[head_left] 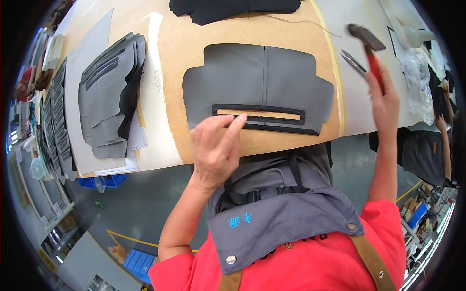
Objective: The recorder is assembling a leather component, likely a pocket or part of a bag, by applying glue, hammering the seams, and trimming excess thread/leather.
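A grey apron (286, 225) is covering the person's red shirt (177, 276) on the near side of the grey panel (233, 77). The left hand (217, 150) is reaching over the panel's near edge, its fingers bending and its thumb and forefinger coming close together at the black-edged slot (281, 115); whether they are pinching the edging or only pressing there, I cannot tell. The panel is lying flat on the table (171, 53), mostly beyond these fingertips and spreading to both sides of them, its long seam (264, 75) running away from the slot.

To the panel's right, the right hand (386, 99) is closing round the red handle of a hammer (372, 60), which is slightly blurring and standing well apart from the panel, head pointing away. Snips (354, 63) are lying between hammer and panel. To the panel's left, a stack (109, 97) of similar grey pieces is resting on the table. Far to the right, beyond the hammer, a clear plastic bag (418, 82) is lying crumpled. Past the panel's far edge, black cloth (233, 8) is lying, with a loose thread (303, 22) trailing rightward.
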{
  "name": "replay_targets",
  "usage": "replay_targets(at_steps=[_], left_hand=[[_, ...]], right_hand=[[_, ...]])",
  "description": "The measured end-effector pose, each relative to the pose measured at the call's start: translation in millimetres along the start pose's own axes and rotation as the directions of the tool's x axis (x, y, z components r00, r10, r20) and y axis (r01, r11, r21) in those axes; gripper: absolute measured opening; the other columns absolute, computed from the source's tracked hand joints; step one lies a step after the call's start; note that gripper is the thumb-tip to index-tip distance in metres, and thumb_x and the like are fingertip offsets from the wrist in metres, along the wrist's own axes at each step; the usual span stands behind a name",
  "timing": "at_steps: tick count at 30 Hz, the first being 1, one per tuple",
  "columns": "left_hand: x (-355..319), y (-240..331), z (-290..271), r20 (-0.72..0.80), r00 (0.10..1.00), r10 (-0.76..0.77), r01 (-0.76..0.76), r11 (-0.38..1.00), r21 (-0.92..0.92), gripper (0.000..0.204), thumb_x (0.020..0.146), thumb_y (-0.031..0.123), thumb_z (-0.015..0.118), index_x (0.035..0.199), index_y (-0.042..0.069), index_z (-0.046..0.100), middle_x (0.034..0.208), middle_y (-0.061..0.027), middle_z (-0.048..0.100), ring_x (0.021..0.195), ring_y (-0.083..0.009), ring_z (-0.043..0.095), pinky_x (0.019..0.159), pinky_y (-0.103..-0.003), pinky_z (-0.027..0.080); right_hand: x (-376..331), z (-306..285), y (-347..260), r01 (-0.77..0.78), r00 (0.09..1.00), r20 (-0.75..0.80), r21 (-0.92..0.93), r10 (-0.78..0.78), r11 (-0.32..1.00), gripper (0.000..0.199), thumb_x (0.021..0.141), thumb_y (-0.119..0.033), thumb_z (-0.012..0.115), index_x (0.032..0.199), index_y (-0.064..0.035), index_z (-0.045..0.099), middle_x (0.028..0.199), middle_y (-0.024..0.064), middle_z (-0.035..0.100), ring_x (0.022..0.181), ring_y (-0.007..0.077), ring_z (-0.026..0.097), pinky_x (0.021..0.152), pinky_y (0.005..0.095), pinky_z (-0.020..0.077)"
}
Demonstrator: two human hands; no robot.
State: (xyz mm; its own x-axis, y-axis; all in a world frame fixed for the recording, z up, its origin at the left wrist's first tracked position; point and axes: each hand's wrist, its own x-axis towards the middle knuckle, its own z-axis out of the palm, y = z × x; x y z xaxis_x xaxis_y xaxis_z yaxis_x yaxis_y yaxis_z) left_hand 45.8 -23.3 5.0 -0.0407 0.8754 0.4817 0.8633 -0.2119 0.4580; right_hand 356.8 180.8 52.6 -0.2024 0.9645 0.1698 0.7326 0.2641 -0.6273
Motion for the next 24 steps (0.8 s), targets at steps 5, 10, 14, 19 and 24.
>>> replay_targets(at_steps=[5,10,14,19,24], left_hand=[[14,-6,2,0.018,1.000,-0.005,0.005,1.000,-0.004,0.036,0.084,-0.004,0.076,0.117,0.009,0.076,0.108,-0.0053,0.068,0.100,-0.0245,0.064,0.089,-0.036,0.048],[3,3,6,0.100,0.994,0.034,-0.035,0.999,0.007,0.035,0.085,-0.001,0.077,0.118,0.010,0.076,0.108,-0.0048,0.067,0.099,-0.0241,0.064,0.089,-0.037,0.047],[-2,1,7,0.135,0.991,-0.007,-0.001,0.998,0.056,0.037,0.086,0.000,0.076,0.121,0.011,0.076,0.112,-0.0053,0.066,0.102,-0.0246,0.063,0.090,-0.039,0.046],[-3,1,16,0.182,0.983,0.001,-0.014,0.997,0.071,0.042,0.086,0.001,0.074,0.126,0.015,0.074,0.121,-0.0063,0.063,0.110,-0.0264,0.060,0.095,-0.039,0.047],[-7,2,12,0.185,0.982,-0.025,0.015,0.998,0.055,0.046,0.085,-0.001,0.073,0.127,0.016,0.074,0.124,-0.0071,0.061,0.114,-0.0283,0.058,0.097,-0.041,0.047]], right_hand=[[48,-34,107,-0.003,0.980,-0.188,-0.360,-0.069,0.933,0.044,0.102,-0.028,0.069,0.142,-0.0098,0.065,0.132,0.0145,0.068,0.119,0.0281,0.064,0.105,0.0380,0.0477],[45,-33,72,0.208,0.941,-0.105,-0.571,-0.322,0.794,0.037,0.103,-0.022,0.067,0.137,-0.0101,0.068,0.130,0.0131,0.067,0.116,0.0298,0.064,0.100,0.0399,0.0495],[-15,15,-32,0.494,0.821,0.237,0.162,-0.520,0.854,0.036,0.094,0.002,0.068,0.128,-0.0072,0.073,0.125,0.0093,0.068,0.105,0.0245,0.068,0.085,0.0337,0.0556],[-63,80,-60,0.531,0.712,0.303,0.359,-0.634,0.767,0.032,0.088,-0.003,0.075,0.119,-0.0081,0.075,0.108,0.0076,0.067,0.093,0.0257,0.064,0.080,0.0372,0.0537],[-71,93,-57,0.619,0.663,0.328,0.266,-0.673,0.739,0.038,0.081,-0.003,0.073,0.119,-0.0075,0.075,0.109,0.0052,0.066,0.091,0.0239,0.062,0.080,0.0372,0.0522]])
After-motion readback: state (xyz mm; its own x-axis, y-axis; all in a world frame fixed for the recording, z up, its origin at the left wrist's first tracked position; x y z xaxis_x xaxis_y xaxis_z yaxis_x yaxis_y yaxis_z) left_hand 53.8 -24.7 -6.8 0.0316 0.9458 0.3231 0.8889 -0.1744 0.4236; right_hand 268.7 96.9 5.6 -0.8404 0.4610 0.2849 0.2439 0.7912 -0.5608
